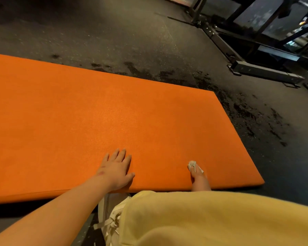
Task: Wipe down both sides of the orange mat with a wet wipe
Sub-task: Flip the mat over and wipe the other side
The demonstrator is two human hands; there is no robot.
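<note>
- The floor (pixel 114 32) is dark and speckled. It has darker, wet-looking patches near the far edge and right end of the mat.
- The orange mat (pixel 96 112) lies flat on the floor. It is big and runs from the left edge of the picture to a corner on the right. Its near edge is just in front of the person.
- A dark metal frame (pixel 252 68) stands on the floor at the top right, well apart from the mat.
- Yellow cloth (pixel 212 219) fills the bottom right. It looks like the person's clothes, and it hides most of the right arm.
- The left arm (pixel 52 210) is bare and reaches in from the bottom left.
- A pale shoe (pixel 110 221) with laces shows at the bottom, between the left arm and the yellow cloth.
- The left hand (pixel 116 169) lies flat on the mat near its near edge. The fingers are spread wide and hold nothing.
- The right hand (pixel 199 180) is at the near edge of the mat, to the right of the left hand. Only part of it shows. It presses down on the wipe, but how far it is curled cannot be told.
- The wet wipe (pixel 194 166) is small, white and scrunched up. It sits on the mat under the right fingertips.
</note>
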